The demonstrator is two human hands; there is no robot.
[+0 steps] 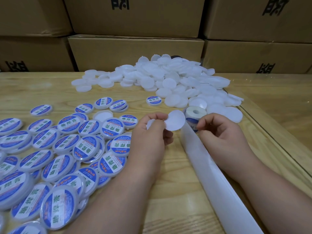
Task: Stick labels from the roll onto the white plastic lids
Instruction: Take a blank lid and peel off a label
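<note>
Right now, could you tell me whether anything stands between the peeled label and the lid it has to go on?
Nothing visible does. The left hand holds both the lid and the round label, which shows its white back, right beside each other.

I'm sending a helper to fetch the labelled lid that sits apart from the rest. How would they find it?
Start at the big heap of plain white lids at the table's far side. At its near left edge lies one lone labelled lid. Its blue-and-white label marks it out from the plain lids beside it, and the other labelled lids lie further left.
</note>
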